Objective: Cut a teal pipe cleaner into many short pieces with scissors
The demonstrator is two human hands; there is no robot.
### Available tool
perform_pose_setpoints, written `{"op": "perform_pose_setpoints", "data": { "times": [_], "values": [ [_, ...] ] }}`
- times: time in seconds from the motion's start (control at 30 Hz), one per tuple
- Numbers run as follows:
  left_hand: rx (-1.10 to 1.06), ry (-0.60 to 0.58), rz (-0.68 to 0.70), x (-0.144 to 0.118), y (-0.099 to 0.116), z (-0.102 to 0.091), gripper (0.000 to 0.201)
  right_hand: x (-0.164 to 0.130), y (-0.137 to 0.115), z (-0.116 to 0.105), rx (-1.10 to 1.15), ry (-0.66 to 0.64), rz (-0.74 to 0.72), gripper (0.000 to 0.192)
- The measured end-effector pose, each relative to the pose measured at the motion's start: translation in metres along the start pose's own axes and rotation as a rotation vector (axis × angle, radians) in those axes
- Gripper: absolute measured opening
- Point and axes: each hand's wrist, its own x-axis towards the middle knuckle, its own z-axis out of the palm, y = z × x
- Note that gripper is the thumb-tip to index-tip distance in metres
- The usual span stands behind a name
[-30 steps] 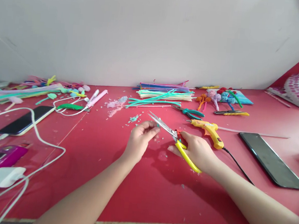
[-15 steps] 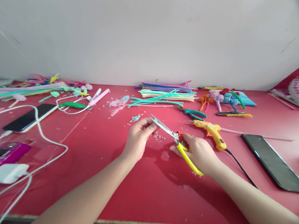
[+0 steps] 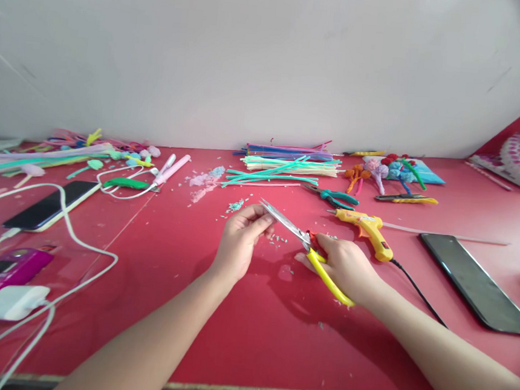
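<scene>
My right hand (image 3: 349, 265) is wrapped around the handles of a pair of scissors (image 3: 291, 227) with a yellow lower grip and a red part near the pivot. Their blades point up and left, over the fingertips of my left hand (image 3: 242, 239). Thumb and forefinger of that hand are pinched together by the blade tips. What they pinch is hidden behind fingers and blades. Below and beside the blades lie small teal clippings (image 3: 278, 239), with a little pile of teal fluff (image 3: 236, 205) just beyond my left hand.
Pipe cleaners (image 3: 285, 164) lie at the back, near pliers (image 3: 332, 196). A yellow glue gun (image 3: 368, 229) and a phone (image 3: 475, 283) are to the right. Leftward are another phone (image 3: 52, 204), white cables (image 3: 78, 243), a purple power strip (image 3: 20, 274) and a pink tool (image 3: 173, 169).
Both hands stay in nearly the same place. The scissor blades look slightly closer together, and a small teal bit seen between them earlier no longer shows.
</scene>
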Motion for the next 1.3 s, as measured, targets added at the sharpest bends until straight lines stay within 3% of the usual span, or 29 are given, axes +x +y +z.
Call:
{"op": "perform_pose_setpoints", "data": {
  "times": [0.4, 0.53, 0.7, 0.83, 0.97, 1.17, 1.3],
  "values": [
    [0.073, 0.009, -0.007, 0.000, 0.000, -0.003, 0.007, 0.004, 0.007, 0.000, 0.078, 0.032, 0.028, 0.032],
    [0.197, 0.029, -0.028, -0.001, -0.002, -0.002, 0.009, 0.006, 0.007, 0.000, 0.187, 0.056, 0.086, 0.031],
    [0.518, -0.081, -0.016, -0.008, -0.008, 0.003, 0.009, 0.008, 0.003, -0.003, 0.464, 0.017, 0.137, 0.026],
    [0.688, -0.242, 0.019, -0.014, -0.011, 0.011, 0.006, 0.006, -0.002, -0.009, 0.731, -0.068, 0.177, 0.018],
    [0.741, -0.368, -0.012, -0.019, -0.012, 0.015, 0.010, 0.004, -0.005, -0.010, 0.773, -0.112, 0.178, 0.015],
    [0.704, -0.392, -0.053, -0.020, -0.012, 0.015, 0.008, 0.002, -0.007, -0.012, 0.791, -0.076, 0.152, 0.008],
    [0.729, -0.338, -0.008, -0.019, -0.010, 0.015, 0.007, 0.002, -0.007, -0.016, 0.803, -0.049, 0.194, 0.015]
  ]
}}
